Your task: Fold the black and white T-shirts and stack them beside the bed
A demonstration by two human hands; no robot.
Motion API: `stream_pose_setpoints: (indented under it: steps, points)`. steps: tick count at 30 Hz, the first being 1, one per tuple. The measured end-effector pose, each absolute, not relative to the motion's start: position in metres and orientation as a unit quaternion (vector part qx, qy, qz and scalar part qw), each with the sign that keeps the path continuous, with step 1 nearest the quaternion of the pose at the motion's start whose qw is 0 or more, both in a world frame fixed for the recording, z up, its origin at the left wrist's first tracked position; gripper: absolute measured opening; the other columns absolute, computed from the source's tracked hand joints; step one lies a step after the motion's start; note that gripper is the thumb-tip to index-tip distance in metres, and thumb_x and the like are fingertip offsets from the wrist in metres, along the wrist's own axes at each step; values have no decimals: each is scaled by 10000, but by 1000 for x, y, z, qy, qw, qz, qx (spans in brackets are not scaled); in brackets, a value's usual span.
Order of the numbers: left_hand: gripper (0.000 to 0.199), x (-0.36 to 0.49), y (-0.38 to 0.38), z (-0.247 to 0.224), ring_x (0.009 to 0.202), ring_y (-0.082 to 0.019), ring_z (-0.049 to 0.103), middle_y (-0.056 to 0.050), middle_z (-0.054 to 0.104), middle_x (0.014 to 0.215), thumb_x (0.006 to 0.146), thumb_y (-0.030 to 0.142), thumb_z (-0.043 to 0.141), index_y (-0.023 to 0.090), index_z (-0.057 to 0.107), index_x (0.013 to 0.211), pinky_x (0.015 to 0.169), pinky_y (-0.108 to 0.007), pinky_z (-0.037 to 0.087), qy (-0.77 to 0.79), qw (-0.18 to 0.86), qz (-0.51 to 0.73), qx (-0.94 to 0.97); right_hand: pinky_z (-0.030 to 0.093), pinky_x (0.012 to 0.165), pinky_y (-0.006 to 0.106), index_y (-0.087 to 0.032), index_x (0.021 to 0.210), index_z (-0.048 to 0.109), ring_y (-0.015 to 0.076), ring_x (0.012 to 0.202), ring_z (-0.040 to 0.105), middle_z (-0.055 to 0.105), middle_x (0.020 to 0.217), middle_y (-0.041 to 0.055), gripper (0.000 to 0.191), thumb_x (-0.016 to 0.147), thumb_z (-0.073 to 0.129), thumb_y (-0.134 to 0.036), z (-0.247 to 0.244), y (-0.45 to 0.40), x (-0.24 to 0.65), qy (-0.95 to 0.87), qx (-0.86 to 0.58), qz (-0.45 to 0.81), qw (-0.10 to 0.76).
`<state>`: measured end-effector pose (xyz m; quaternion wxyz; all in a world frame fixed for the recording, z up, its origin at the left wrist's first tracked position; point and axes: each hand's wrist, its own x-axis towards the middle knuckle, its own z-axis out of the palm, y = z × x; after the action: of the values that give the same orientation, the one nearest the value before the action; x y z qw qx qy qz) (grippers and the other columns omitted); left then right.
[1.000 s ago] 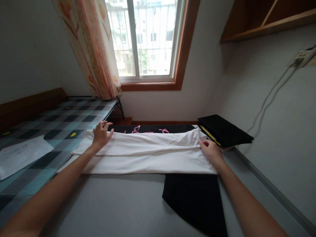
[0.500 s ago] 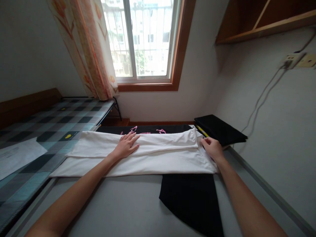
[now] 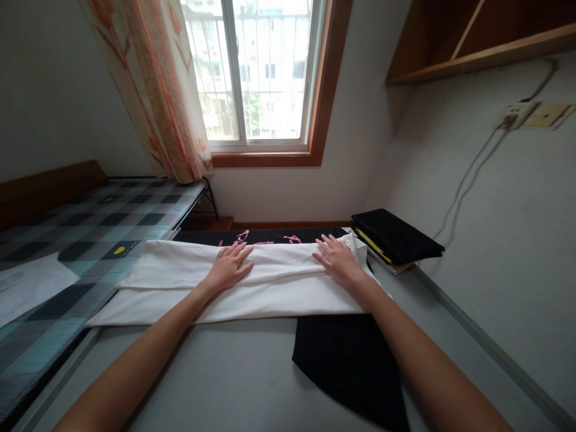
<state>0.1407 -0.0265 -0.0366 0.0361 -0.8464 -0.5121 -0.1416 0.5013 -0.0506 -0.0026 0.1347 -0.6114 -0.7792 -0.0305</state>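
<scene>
A folded white garment [image 3: 270,294], which looks like a shirt, stretches across the grey table [image 3: 225,372], its left end reaching to the bed. A black piece shaped like a sleeve [image 3: 344,360] sticks out from under its near edge. Along the far edge shows black cloth with pink lettering [image 3: 310,235]. My left hand [image 3: 230,266] lies flat on the white cloth left of the middle, fingers spread. Nearer the right end, my right hand [image 3: 337,258] also rests flat on the cloth, fingers apart. Neither hand grips anything.
Right of the garment, a black folder or flat case [image 3: 396,235] lies on a small stack with a yellow edge. A checked bed [image 3: 148,210] stands left, with a paper sheet [image 3: 36,285] on it. A wooden shelf [image 3: 486,60] and a socket with cables [image 3: 517,115] are on the right wall.
My right hand has let go of the garment's right end and moved left onto the white cloth, opening flat. My left hand stays in place.
</scene>
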Motion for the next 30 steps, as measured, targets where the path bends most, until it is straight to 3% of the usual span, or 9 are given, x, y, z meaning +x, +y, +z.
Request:
stream_pose_setpoints:
  steps: [2,5,15,21,26,30]
  points:
    - [548,140,-28,-37,1408,-268,320,-47,414,1506,934,534,385,312,437,1432,1149,-435,201,-526,41,-144,-837,207,1148,479,-143,1452,421,297,1425,272,359,1525,140,704,948,240,-600,-15,-45,501,-768,-636,-22,70]
    - [562,138,-29,-38,1396,-292,340,-60,436,1490,925,542,392,297,451,1427,1148,-448,201,-555,47,-145,-818,180,1155,471,-104,1475,375,303,1433,248,330,1533,166,778,940,174,-632,-25,-39,515,-728,-684,-24,42]
    - [657,101,-14,-35,1402,-336,314,-128,408,1500,925,595,323,204,443,1439,1131,-491,213,-663,58,-128,-735,195,1138,506,-83,1394,484,293,1399,326,422,1476,188,681,974,174,-519,-35,-42,529,-687,-715,-77,101]
    - [651,82,-3,-36,1410,-334,301,-166,401,1496,944,528,309,117,441,1431,1145,-469,215,-695,72,-161,-697,143,1155,516,-88,1378,504,299,1421,275,412,1485,183,619,981,220,-469,-26,-56,515,-722,-662,-155,130]
    - [643,77,-1,-35,1403,-337,316,-184,422,1477,947,514,317,95,452,1416,1150,-484,209,-690,75,-190,-694,234,1134,498,-178,1437,450,297,1418,287,380,1515,138,608,977,225,-506,-28,-58,494,-764,-627,-100,112]
    - [589,63,-1,-33,1388,-333,342,-177,444,1464,946,475,339,119,483,1393,1142,-500,221,-712,91,-203,-666,218,1141,504,-200,1444,444,304,1421,277,370,1524,125,618,963,253,-538,-36,-55,492,-752,-647,-79,98]
